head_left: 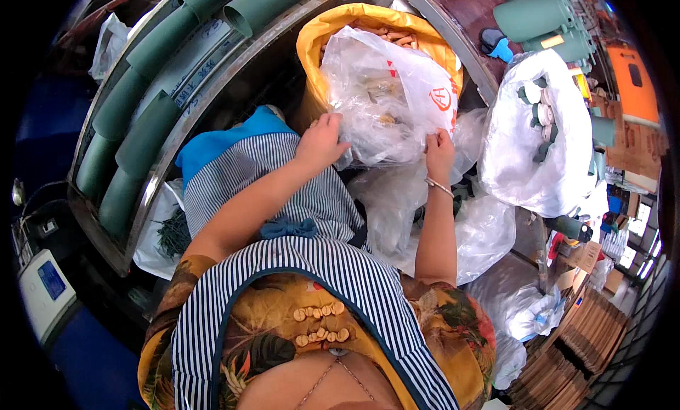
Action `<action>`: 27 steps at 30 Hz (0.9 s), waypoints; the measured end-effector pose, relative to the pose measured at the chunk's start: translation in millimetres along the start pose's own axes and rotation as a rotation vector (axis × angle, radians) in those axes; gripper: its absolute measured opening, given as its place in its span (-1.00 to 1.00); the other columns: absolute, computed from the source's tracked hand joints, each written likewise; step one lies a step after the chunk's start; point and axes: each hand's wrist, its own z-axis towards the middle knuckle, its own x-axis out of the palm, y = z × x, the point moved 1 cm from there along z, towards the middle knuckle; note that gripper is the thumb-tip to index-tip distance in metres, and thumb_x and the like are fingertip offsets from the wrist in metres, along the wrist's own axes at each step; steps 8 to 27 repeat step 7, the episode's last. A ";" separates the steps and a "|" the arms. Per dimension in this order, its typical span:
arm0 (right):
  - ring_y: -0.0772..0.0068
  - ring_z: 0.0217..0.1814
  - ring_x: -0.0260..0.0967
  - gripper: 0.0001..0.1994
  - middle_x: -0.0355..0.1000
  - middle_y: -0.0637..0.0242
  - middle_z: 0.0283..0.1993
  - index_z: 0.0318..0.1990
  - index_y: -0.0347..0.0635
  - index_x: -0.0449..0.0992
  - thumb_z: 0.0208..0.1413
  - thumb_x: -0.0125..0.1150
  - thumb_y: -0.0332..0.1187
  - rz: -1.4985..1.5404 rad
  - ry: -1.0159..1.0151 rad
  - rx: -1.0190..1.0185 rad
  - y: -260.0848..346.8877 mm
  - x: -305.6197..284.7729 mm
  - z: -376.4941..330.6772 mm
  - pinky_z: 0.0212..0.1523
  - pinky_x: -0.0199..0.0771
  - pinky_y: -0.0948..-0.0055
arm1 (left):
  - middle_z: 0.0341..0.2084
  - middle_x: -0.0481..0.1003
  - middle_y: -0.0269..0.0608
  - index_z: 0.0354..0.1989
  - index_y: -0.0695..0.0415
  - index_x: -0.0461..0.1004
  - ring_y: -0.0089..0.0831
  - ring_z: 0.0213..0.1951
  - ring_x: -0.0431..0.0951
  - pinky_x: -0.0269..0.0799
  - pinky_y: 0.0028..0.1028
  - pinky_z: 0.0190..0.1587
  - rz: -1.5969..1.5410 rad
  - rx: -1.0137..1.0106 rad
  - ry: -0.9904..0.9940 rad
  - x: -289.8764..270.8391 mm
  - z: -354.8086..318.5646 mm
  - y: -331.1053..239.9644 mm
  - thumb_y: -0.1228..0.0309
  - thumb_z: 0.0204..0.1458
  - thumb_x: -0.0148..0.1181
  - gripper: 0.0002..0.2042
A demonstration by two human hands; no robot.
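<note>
A clear plastic bag (386, 91) with red print lies crumpled over the mouth of a yellow sack (315, 38). Small tan parts (400, 38) show inside the sack along its far rim. My left hand (322, 142) is at the bag's left edge, its fingers curled on the plastic. On the other side, my right hand (439, 154) pinches the bag's right edge between thumb and fingers. What lies under the film is blurred by folds and glare.
At right stands a white plastic sack (510, 141) with green and white parts. Green tubes (145, 134) fill a metal-edged tray at left, and more green cylinders (535, 17) lie at upper right. Stacked cardboard (591, 328) is at lower right. Clear bags (485, 233) bulge beside my right forearm.
</note>
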 end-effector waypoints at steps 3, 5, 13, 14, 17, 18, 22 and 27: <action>0.10 -0.47 0.46 -0.83 0.47 0.04 -0.48 -0.26 -0.14 0.50 0.01 0.20 -0.31 -0.049 0.083 0.004 -14.8 -5.7 -2.0 -0.41 0.39 0.12 | -0.03 0.42 0.04 0.08 0.16 0.32 0.01 -0.10 0.45 0.41 -0.21 -0.01 -0.079 -0.022 0.126 6.2 14.4 8.1 0.33 -0.12 0.31 -0.47; 0.15 -0.39 0.52 -0.80 0.48 0.01 -0.44 -0.24 -0.16 0.50 0.02 0.21 -0.28 -0.499 0.097 -0.185 10.8 -9.0 -14.3 -0.38 0.40 0.10 | -0.03 0.43 0.06 0.13 0.11 0.29 0.01 -0.07 0.45 0.40 -0.23 0.01 -0.074 -0.036 0.217 11.2 15.9 17.6 0.33 -0.12 0.31 -0.42; 0.18 -0.39 0.54 -0.74 0.56 0.20 -0.43 -0.20 -0.21 0.47 0.06 0.22 -0.23 -0.688 0.068 -0.144 25.1 -5.5 -23.2 -0.38 0.45 0.14 | -0.05 0.44 0.08 0.17 0.03 0.26 0.00 -0.03 0.45 0.38 -0.27 0.05 -0.007 0.008 0.254 16.7 18.0 18.6 0.32 -0.13 0.31 -0.39; 0.18 -0.39 0.54 -0.74 0.56 0.20 -0.43 -0.20 -0.21 0.47 0.06 0.22 -0.23 -0.688 0.068 -0.144 25.1 -5.5 -23.2 -0.38 0.45 0.14 | -0.05 0.44 0.08 0.17 0.03 0.26 0.00 -0.03 0.45 0.38 -0.27 0.05 -0.007 0.008 0.254 16.7 18.0 18.6 0.32 -0.13 0.31 -0.39; 0.18 -0.39 0.54 -0.74 0.56 0.20 -0.43 -0.20 -0.21 0.47 0.06 0.22 -0.23 -0.688 0.068 -0.144 25.1 -5.5 -23.2 -0.38 0.45 0.14 | -0.05 0.44 0.08 0.17 0.03 0.26 0.00 -0.03 0.45 0.38 -0.27 0.05 -0.007 0.008 0.254 16.7 18.0 18.6 0.32 -0.13 0.31 -0.39; 0.18 -0.39 0.54 -0.74 0.56 0.20 -0.43 -0.20 -0.21 0.47 0.06 0.22 -0.23 -0.688 0.068 -0.144 25.1 -5.5 -23.2 -0.38 0.45 0.14 | -0.05 0.44 0.08 0.17 0.03 0.26 0.00 -0.03 0.45 0.38 -0.27 0.05 -0.007 0.008 0.254 16.7 18.0 18.6 0.32 -0.13 0.31 -0.39; 0.18 -0.39 0.54 -0.74 0.56 0.20 -0.43 -0.20 -0.21 0.47 0.06 0.22 -0.23 -0.688 0.068 -0.144 25.1 -5.5 -23.2 -0.38 0.45 0.14 | -0.05 0.44 0.08 0.17 0.03 0.26 0.00 -0.03 0.45 0.38 -0.27 0.05 -0.007 0.008 0.254 16.7 18.0 18.6 0.32 -0.13 0.31 -0.39; 0.18 -0.39 0.54 -0.74 0.56 0.20 -0.43 -0.20 -0.21 0.47 0.06 0.22 -0.23 -0.688 0.068 -0.144 25.1 -5.5 -23.2 -0.38 0.45 0.14 | -0.05 0.44 0.08 0.17 0.03 0.26 0.00 -0.03 0.45 0.38 -0.27 0.05 -0.007 0.008 0.254 16.7 18.0 18.6 0.32 -0.13 0.31 -0.39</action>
